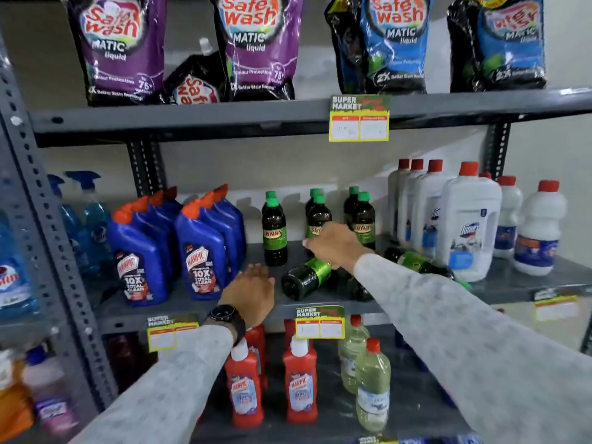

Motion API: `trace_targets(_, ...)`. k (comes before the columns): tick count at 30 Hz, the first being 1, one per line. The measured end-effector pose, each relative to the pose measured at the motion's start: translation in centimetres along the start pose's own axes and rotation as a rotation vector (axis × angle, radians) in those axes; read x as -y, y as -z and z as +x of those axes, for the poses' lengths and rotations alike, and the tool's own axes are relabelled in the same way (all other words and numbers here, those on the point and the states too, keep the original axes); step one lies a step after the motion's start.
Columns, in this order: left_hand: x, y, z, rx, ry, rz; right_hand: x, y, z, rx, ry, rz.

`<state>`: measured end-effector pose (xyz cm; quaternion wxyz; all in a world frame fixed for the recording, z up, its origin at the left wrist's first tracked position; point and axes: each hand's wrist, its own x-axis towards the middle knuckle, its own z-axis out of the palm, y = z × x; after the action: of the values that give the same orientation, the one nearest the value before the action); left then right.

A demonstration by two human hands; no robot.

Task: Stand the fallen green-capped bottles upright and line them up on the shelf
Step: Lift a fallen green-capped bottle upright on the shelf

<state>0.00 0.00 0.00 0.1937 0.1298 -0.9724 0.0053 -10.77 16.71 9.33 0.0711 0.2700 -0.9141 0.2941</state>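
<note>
Several dark green-capped bottles stand upright in pairs at the back of the middle shelf (198, 302): one pair (274, 232), another (317, 216), a third (363, 219). A fallen bottle (304, 278) lies on its side near the shelf's front, base toward me. A second fallen bottle (416, 261) lies to the right, partly hidden behind my right sleeve. My right hand (333, 248) reaches over the first fallen bottle, fingers curved down onto its upper end. My left hand (251, 293) hovers flat at the shelf's front edge, fingers apart, holding nothing.
Blue Harpic bottles (198, 251) stand left of the green-capped ones, white red-capped bottles (467, 225) to the right. Detergent pouches (256, 43) fill the upper shelf. Red bottles (299, 386) and clear bottles (371, 389) sit on the lower shelf. Price tags (320, 322) hang from the shelf edges.
</note>
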Motion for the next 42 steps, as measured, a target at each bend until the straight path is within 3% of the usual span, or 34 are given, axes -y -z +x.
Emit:
trace_targets(2,0.1,-1.1,-0.2,0.089,0.049,-0.007,0.3,-1.1,0.9,0.135,-0.064,-0.049)
trace_targets(8,1.3,-2.3,-0.2,0.084,0.065,-0.055,0.0,-3.4,3.3,0.328,-0.269,-0.034)
trace_targets(13,1.5,-2.9,-0.1,0.108,0.027,0.015,-1.3,-4.8,4.0,0.368,-0.475,0.386)
trace_targets(16,1.6,-3.0,-0.2,0.113,0.019,-0.01,-0.9,-4.4,3.2,0.345,-0.578,0.48)
trace_targets(22,1.9,-3.4,-0.3,0.106,0.037,-0.043,0.9,-1.3,3.5,0.255,-0.36,0.573)
trace_targets(25,2.0,-3.6,-0.1,0.127,0.043,-0.058,1.6,-0.4,3.8,0.051,-0.237,0.656)
trace_targets(31,2.0,-3.6,-0.3,0.083,0.032,-0.03,0.6,-3.9,1.1,-0.251,0.161,0.465)
trace_targets(42,1.9,-3.7,-0.2,0.072,0.038,-0.024,-1.5,-7.3,-0.4,-0.296,0.252,0.3)
